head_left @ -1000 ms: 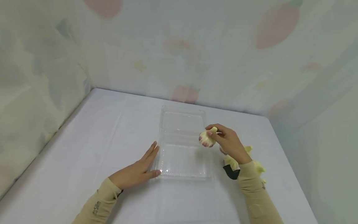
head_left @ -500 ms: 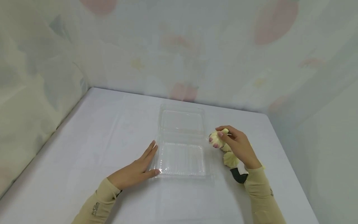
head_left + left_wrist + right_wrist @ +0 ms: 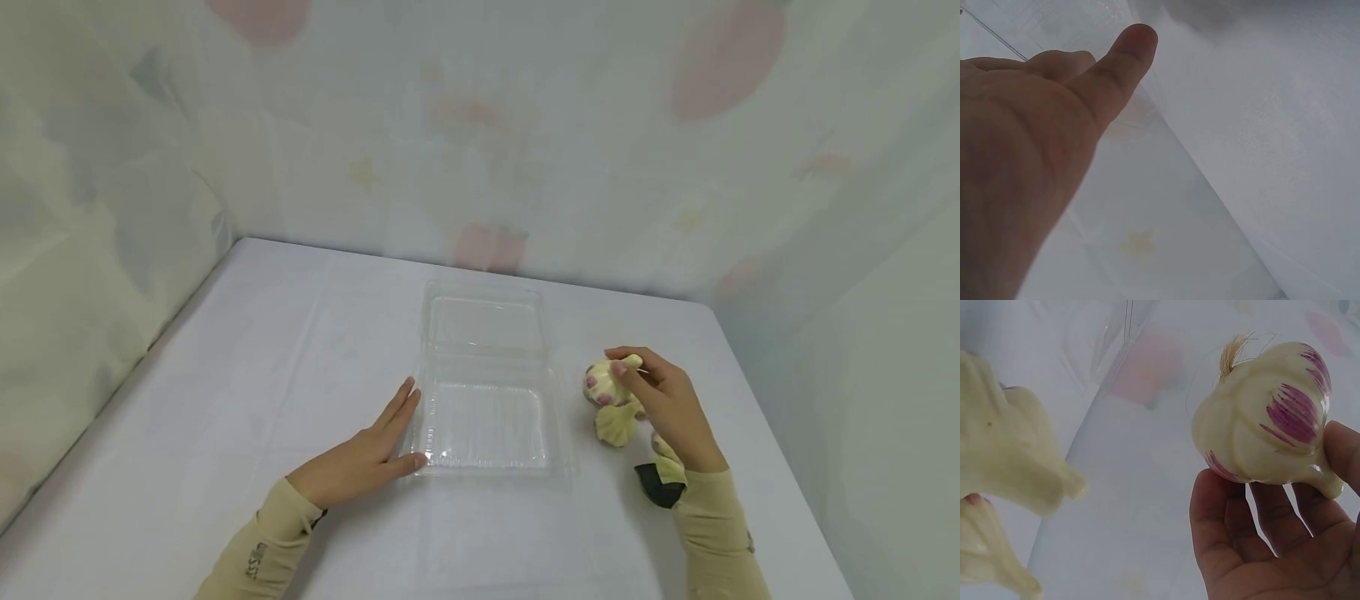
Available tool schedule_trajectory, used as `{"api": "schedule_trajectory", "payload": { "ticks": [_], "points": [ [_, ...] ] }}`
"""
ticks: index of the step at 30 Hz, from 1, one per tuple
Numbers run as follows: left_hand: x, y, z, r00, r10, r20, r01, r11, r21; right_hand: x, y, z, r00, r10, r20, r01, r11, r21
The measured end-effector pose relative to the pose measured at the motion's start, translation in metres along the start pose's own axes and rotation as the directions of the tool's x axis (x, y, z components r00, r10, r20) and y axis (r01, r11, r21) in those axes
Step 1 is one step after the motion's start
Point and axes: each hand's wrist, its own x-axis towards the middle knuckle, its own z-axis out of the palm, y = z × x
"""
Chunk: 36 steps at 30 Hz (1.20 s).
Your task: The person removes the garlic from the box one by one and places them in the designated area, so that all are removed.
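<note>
My right hand (image 3: 667, 404) pinches a garlic bulb (image 3: 603, 382) between thumb and fingertips, to the right of a clear plastic clamshell box (image 3: 487, 427). In the right wrist view this garlic bulb (image 3: 1257, 419) shows purple streaks, a tuft of dry roots and a short stem near the thumb. Along the box's left side rests my left hand (image 3: 358, 463), fingers straight, thumb at the near left corner. The left wrist view shows its thumb (image 3: 1116, 72) stretched out beside the transparent plastic. The box lies unfolded, its lid (image 3: 483, 321) flat on the far side.
More garlic lies right of the box: one pale bulb (image 3: 617, 427) just below the held one, another (image 3: 667, 458) partly hidden by the right wrist. A dark piece (image 3: 660, 485) sits at the right cuff. Patterned curtain (image 3: 465, 125) encloses the white table (image 3: 330, 333).
My right hand has moved to the right and slightly nearer, away from the box, still holding the garlic bulb. The left hand stays at the box's left side.
</note>
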Motion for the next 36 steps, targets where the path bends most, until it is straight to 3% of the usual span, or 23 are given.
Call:
{"api": "schedule_trajectory", "payload": {
  "ticks": [8,18,29,36],
  "points": [
    [0.001,0.002,-0.003,1.0,0.001,-0.006,-0.001,1.0,0.005,-0.009,0.006,-0.008,0.998,-0.009,-0.056,0.007,0.999,-0.035],
    [0.002,-0.002,-0.006,1.0,0.005,-0.017,-0.005,1.0,0.012,-0.023,0.023,-0.006,0.996,0.035,-0.081,-0.043,0.995,-0.093],
    [0.0,-0.005,-0.004,1.0,-0.002,-0.009,0.002,1.0,0.002,-0.046,0.037,0.005,0.986,0.155,-0.057,-0.161,0.98,-0.121],
    [0.0,-0.005,-0.004,1.0,-0.004,-0.013,0.004,1.0,0.01,-0.058,0.047,0.02,0.989,0.15,-0.012,-0.15,0.973,-0.178]
  ]
}}
